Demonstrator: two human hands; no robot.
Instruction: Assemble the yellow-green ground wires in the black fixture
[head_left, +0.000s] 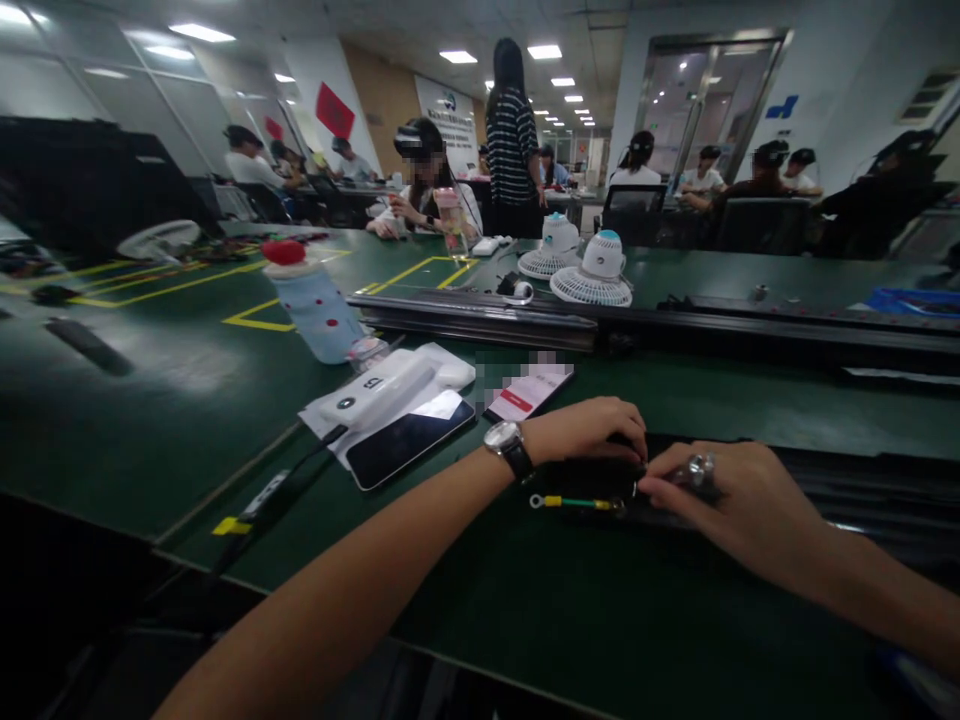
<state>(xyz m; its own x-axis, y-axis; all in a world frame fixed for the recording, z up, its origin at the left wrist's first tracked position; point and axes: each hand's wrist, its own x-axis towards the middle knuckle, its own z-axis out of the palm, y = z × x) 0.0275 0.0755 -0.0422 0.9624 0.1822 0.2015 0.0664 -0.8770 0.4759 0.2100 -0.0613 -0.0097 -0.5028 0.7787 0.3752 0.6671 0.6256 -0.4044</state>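
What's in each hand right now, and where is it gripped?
Left hand rests on top of a black part. Right hand pinches the end of a green-yellow wire at that part; the exact grip is hidden.

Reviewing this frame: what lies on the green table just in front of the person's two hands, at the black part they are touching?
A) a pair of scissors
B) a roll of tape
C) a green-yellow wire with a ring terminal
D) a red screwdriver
C: a green-yellow wire ending in a ring terminal lies between the left hand and right hand, at the black part.
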